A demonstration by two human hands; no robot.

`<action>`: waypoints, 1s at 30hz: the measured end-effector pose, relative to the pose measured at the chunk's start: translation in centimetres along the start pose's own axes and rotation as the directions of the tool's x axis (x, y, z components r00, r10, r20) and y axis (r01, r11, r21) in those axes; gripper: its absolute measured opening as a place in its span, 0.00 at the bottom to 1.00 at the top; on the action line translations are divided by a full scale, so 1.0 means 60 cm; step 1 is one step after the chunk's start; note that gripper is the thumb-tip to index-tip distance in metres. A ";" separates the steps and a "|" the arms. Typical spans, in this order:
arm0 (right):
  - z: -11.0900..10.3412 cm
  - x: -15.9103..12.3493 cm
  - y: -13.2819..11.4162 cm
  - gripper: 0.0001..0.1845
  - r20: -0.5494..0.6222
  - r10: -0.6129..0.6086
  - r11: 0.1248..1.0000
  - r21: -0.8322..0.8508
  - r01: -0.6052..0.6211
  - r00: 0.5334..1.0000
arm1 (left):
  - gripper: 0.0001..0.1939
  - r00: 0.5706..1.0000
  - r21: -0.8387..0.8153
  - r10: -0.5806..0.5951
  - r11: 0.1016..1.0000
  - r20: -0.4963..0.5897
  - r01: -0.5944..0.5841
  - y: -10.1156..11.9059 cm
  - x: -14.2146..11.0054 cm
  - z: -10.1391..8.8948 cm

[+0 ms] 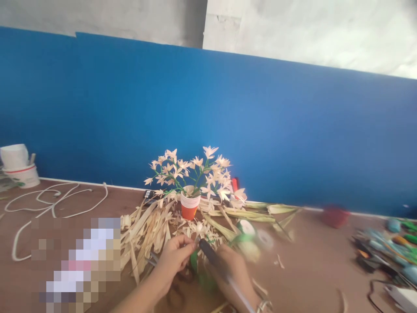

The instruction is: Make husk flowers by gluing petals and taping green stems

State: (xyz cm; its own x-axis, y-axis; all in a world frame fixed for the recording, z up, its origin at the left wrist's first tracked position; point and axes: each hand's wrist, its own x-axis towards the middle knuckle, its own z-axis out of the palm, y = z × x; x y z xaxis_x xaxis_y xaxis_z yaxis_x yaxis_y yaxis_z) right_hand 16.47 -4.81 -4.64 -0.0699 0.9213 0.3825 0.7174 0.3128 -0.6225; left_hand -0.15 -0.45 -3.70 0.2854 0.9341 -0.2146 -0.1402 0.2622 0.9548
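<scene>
My left hand (177, 258) is closed in a pinch near the middle of the table. A small pale bit shows at its fingertips, too small to name. My right hand (236, 271), smeared by motion, is wrapped round a dark-ended tool with a pale shaft (213, 260). The tool's dark end points at my left fingertips; its kind is unclear. Just beyond my hands stands an orange-and-white paper cup stack (190, 207), holding green stems with pale handmade flowers (211, 174). Under my left wrist lie scissors (153, 260), partly hidden.
Dried husk strips (148, 226) cover the table left of the cups, longer leaves (247, 213) the right. Rolls of tape (246, 228) lie near my right hand. A white cable (54, 204) loops at left, a red bowl (335, 216) and cluttered tools (381, 250) at right. A blue panel (208, 108) stands behind.
</scene>
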 end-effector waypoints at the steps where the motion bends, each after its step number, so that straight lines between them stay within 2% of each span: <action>1: 0.000 0.000 0.000 0.12 0.004 -0.003 1.000 -0.002 0.003 1.000 | 0.14 1.000 -0.003 0.004 1.000 -0.002 -0.004 0.000 0.000 0.000; 10: -0.002 0.002 0.004 0.12 0.022 -0.028 1.000 0.002 0.028 0.999 | 0.14 1.000 -0.007 0.010 1.000 -0.009 -0.010 0.004 -0.004 0.002; 15: 0.004 -0.001 0.012 0.08 0.046 -0.124 0.992 -0.029 0.125 0.991 | 0.12 0.999 0.079 0.038 0.996 -0.037 -0.035 -0.002 0.004 0.000; 18: -0.006 -0.001 0.018 0.06 -0.016 -0.172 0.982 -0.077 0.170 0.985 | 0.09 0.982 0.257 0.183 0.952 -0.047 -0.165 -0.003 0.006 -0.003; 20: -0.025 0.001 0.020 0.05 -0.063 -0.170 0.979 -0.126 0.162 0.983 | 0.07 0.943 0.398 0.332 0.866 -0.008 -0.302 0.001 0.003 -0.006; 22: -0.048 0.005 0.020 0.03 -0.114 -0.094 0.982 -0.172 0.074 0.989 | 0.07 0.892 0.490 0.449 0.767 0.052 -0.414 0.005 -0.002 -0.007; 24: -0.068 0.008 0.014 0.04 -0.131 0.015 0.972 -0.231 -0.045 0.991 | 0.07 0.864 0.493 0.496 0.733 0.086 -0.469 0.008 -0.005 -0.007; 26: -0.078 0.010 0.004 0.06 -0.010 0.036 0.963 -0.268 -0.038 0.999 | 0.07 0.890 0.429 0.454 0.798 0.032 -0.423 0.005 -0.003 -0.009; 28: -0.081 0.011 -0.010 0.06 0.189 -0.056 0.975 -0.202 0.095 0.980 | 0.10 0.944 0.325 0.324 0.900 -0.059 -0.289 0.000 0.003 -0.010; 29: -0.084 0.013 -0.018 0.05 0.244 -0.102 0.978 -0.154 0.143 0.964 | 0.11 0.958 0.281 0.278 0.927 -0.069 -0.248 -0.003 0.007 -0.012; 30: -0.090 0.015 -0.024 0.04 0.250 -0.123 0.979 -0.127 0.158 0.960 | 0.13 0.969 0.246 0.241 0.944 -0.062 -0.220 -0.005 0.011 -0.013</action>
State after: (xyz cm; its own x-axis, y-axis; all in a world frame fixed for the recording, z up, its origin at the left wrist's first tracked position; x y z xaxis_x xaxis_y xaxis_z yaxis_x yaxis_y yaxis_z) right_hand 19.12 -5.68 0.32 -0.3285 0.9042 0.2728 0.7795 0.4227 -0.4623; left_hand -0.62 0.28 -4.30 0.1842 0.9828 0.0098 0.0381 -0.0171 0.9991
